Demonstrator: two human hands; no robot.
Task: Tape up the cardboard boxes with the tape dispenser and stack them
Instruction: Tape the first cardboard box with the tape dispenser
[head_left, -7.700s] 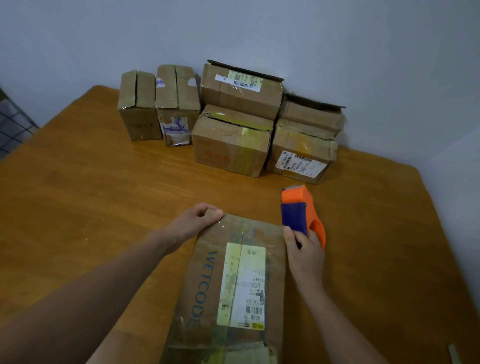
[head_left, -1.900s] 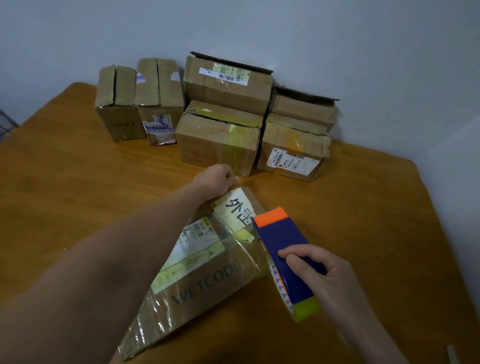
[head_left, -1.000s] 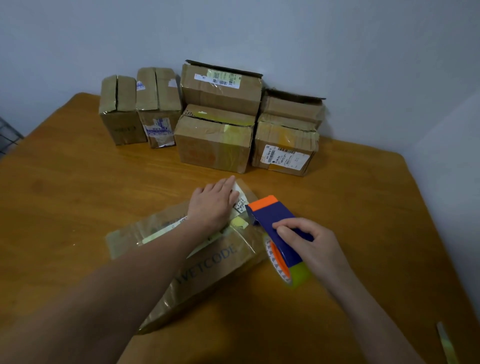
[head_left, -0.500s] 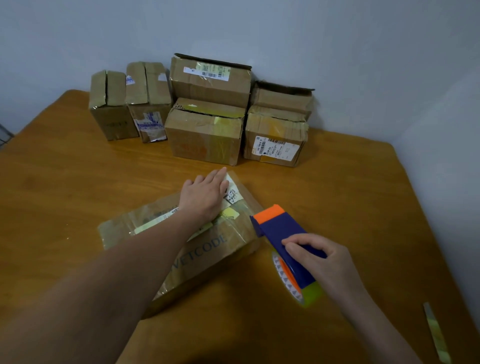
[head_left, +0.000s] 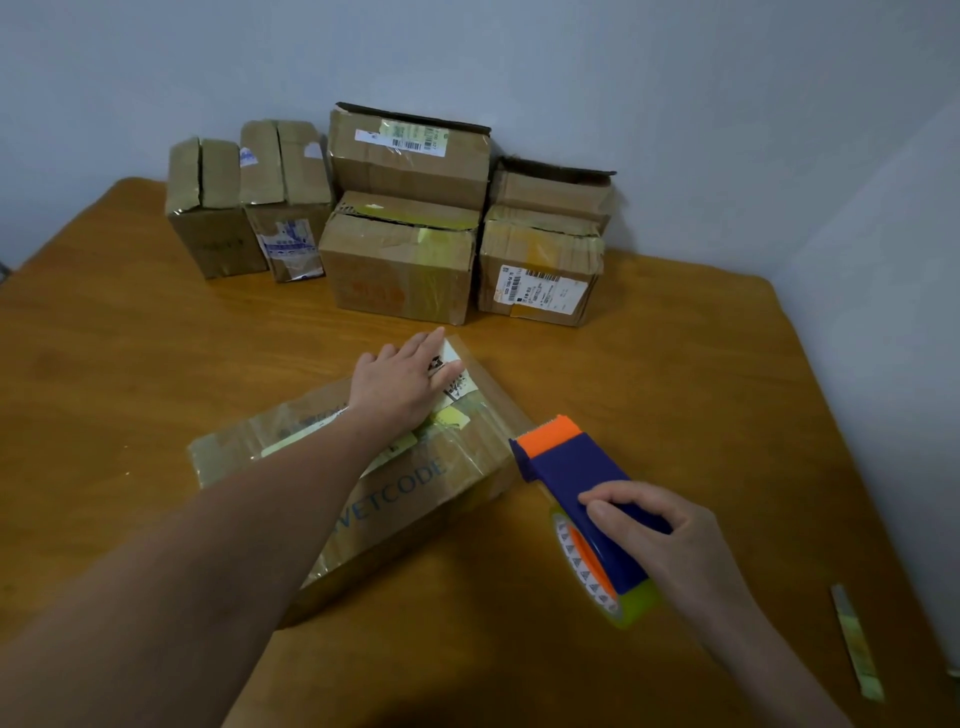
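Both hands work at a wooden surface (head_left: 675, 374): the left hand (head_left: 402, 382) presses flat, fingers straight, on a long cardboard box (head_left: 363, 467) lying there, while the right hand (head_left: 670, 540) grips a blue-and-orange tape dispenser (head_left: 576, 483) just beside the box's right end. Six taped boxes (head_left: 400, 260) stand against the wall behind.

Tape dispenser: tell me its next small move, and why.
Probably press the orange head of the tape dispenser onto the end of the box and draw tape over the top. The right hand grips it beside that end; the left hand lies flat on the box.
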